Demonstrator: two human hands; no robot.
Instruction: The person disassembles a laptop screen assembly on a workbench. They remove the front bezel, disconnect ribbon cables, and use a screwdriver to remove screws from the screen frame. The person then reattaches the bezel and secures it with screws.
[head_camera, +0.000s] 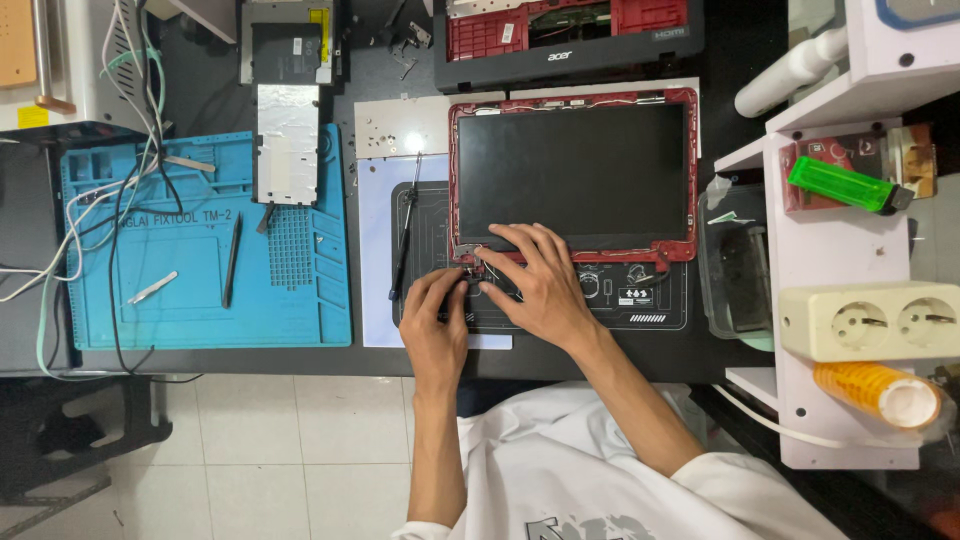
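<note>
A laptop screen panel in a red frame (573, 250) lies face up on a black work mat (610, 310). My right hand (540, 290) rests on the frame's lower left edge, fingers spread, fingertips by the metal hinge (466, 253) and its thin wires. My left hand (435, 325) sits just left of it, fingers bunched at the same corner; whether they pinch anything is hidden. A black screwdriver (405, 235) lies on the mat to the left of my hands.
A blue silicone mat (200, 300) at the left holds tweezers (152, 288), a black pry tool (231, 262) and a metal plate (288, 140). A red-and-black laptop base (568, 40) lies at the back. The white shelf (835, 255) at the right carries a green lighter (843, 184), a socket strip (870, 322) and a tape roll (880, 392).
</note>
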